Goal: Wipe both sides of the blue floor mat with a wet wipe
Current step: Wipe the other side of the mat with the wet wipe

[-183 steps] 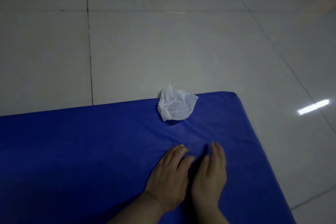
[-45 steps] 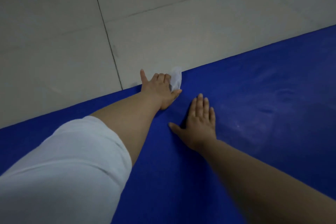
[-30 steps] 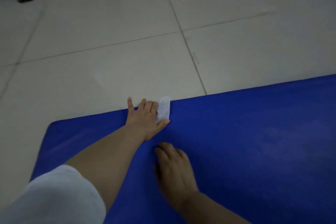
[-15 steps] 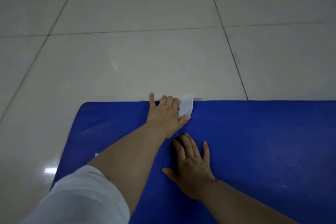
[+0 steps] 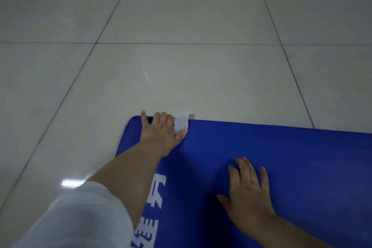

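left hand (image 5: 161, 135) pinches the wet wipe (image 5: 181, 125) at the blue floor mat (image 5: 291, 157) far edge, near its left corner; right hand (image 5: 248, 193) rests flat, fingers spread, on the mat.

One mat (image 5: 281, 157), one wipe (image 5: 181, 124), two hands (image 5: 161, 135).
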